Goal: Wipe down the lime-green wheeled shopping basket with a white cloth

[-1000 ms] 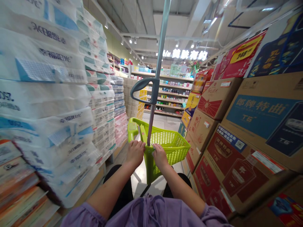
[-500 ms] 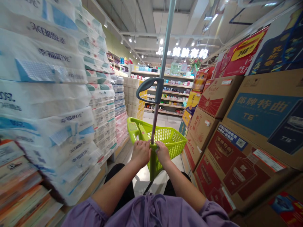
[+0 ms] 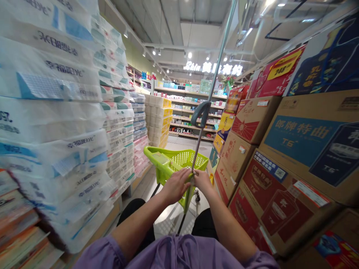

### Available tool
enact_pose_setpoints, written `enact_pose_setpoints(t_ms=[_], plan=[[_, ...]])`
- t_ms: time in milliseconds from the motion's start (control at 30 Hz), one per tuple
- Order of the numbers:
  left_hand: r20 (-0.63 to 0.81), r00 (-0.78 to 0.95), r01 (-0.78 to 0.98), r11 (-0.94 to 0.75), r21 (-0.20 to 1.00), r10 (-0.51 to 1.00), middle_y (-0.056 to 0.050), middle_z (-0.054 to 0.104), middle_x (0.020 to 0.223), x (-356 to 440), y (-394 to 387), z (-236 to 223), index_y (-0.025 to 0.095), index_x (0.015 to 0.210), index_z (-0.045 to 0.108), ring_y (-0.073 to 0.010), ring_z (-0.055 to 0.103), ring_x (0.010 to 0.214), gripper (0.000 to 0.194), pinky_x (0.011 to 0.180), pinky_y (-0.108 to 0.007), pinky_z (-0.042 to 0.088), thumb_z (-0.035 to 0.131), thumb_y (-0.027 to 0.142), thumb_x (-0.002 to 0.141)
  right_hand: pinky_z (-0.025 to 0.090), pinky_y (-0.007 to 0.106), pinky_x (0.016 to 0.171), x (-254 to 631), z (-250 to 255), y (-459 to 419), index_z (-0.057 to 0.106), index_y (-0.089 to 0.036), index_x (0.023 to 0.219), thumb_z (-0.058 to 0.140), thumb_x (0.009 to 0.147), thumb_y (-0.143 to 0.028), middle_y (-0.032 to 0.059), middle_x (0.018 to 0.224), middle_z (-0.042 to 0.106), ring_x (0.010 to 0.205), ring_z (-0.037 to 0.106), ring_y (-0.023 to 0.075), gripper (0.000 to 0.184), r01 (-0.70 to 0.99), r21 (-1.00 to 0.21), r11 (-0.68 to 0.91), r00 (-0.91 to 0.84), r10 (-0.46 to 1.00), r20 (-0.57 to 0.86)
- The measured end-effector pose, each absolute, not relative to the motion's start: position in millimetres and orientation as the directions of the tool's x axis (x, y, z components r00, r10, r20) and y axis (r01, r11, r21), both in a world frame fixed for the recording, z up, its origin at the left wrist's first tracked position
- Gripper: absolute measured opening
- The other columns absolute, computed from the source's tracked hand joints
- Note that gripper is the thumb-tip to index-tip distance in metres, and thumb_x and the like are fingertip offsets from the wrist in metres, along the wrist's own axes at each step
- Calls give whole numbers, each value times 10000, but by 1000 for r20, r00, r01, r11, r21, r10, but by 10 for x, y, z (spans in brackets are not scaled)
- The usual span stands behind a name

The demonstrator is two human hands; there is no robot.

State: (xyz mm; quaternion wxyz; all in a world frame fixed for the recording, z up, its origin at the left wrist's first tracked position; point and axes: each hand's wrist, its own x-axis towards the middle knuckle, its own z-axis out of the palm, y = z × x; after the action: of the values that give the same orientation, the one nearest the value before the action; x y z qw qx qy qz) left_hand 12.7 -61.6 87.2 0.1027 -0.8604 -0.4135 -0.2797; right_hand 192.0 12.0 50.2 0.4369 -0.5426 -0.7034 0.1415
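A lime-green wheeled shopping basket (image 3: 179,162) stands in the aisle just ahead of me. A tall grey pole with a curved grip (image 3: 202,112) rises from its near edge and leans to the right. My left hand (image 3: 177,184) is closed over the basket's near rim, left of the pole's foot. My right hand (image 3: 202,181) grips the rim on the other side of the pole. The basket looks empty apart from a flat green panel inside.
Wrapped tissue and toilet-paper packs (image 3: 56,123) are stacked high along the left. Brown and red cartons (image 3: 280,157) line the right, close to the basket. The tiled aisle floor (image 3: 182,142) runs ahead to shelves of bottles (image 3: 190,112).
The basket has swung to the right and now shows its wheels; the pole leans further right. Both hands stayed on the rim and moved right with it.
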Motion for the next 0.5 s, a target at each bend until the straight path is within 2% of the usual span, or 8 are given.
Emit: enact_pose_setpoints(t_ms=[133,233,300,367,500], plan=[[572,287,915,-397,73,768,-136,491,1421,-235,-379,874,144,1373,436,-267,389,1355,443,1111,-456,292,330,319,980,485,257,695,1955,776,-117,733,-212,985,520,767,-153,57,906,737,781,658,191,311,683,-643,348,36,862,505],[546,205,957,-284,63,812,-105,521,1399,-399,-290,859,201,1325,500,-280,402,1343,398,1086,-469,312,348,312,975,462,267,758,1808,917,-246,717,-210,976,512,820,-175,56,931,724,841,644,193,260,717,-539,443,-77,818,570],[548,209,961,-275,40,810,-87,517,1406,-416,-293,835,229,1328,497,-277,399,1344,393,1081,-471,312,360,326,972,441,281,785,1691,926,-286,713,-199,870,496,875,-218,67,884,708,842,629,199,218,751,-435,498,-180,787,591],[562,227,958,-285,16,795,-82,511,1412,-391,-325,809,237,1342,481,-272,397,1341,405,1081,-465,307,361,348,972,421,294,790,1632,873,-288,689,-188,764,465,924,-272,84,831,685,827,610,206,288,799,-346,492,-209,767,607],[562,261,951,-309,-11,785,-75,501,1424,-329,-400,784,240,1351,477,-274,396,1338,420,1077,-453,311,361,378,972,406,285,769,1755,742,-194,653,-182,715,404,960,-262,85,788,658,812,583,199,358,843,-308,440,-155,749,645]])
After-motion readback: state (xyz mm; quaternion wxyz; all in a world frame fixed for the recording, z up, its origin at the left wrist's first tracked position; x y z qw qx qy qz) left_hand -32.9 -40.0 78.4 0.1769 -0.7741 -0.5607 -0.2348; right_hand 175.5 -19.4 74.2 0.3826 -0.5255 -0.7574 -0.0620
